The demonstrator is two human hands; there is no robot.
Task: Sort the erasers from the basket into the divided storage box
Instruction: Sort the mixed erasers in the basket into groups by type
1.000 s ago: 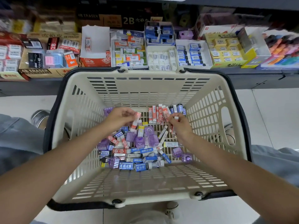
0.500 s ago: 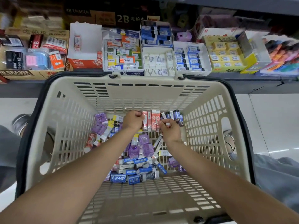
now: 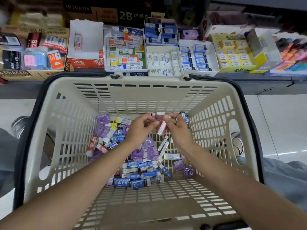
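A beige plastic basket [image 3: 149, 97] fills the middle of the view, with a heap of erasers [image 3: 139, 163] on its floor: purple ones, blue-sleeved ones and red-and-white ones. Both hands are inside, near the far wall. My right hand [image 3: 178, 128] pinches a red-and-white eraser [image 3: 162, 129] that hangs tilted above the pile. My left hand [image 3: 141, 128] has its fingers curled close beside that eraser; whether it holds anything I cannot tell. Behind the hands a row of red erasers [image 3: 157, 115] stands against the far wall. The divided storage box [image 3: 181, 58] sits on the shelf beyond the basket.
The shelf holds more boxes: an almost empty red-and-white box [image 3: 86, 45] with one eraser, a mixed box [image 3: 126, 52], a yellow box [image 3: 232, 53] and a cardboard box [image 3: 31, 52] at left. White floor tiles and shoes [image 3: 236, 143] flank the basket.
Both hands have moved together at the basket's far end. The right hand has lifted a red-and-white eraser off the pile. The camera has come closer.
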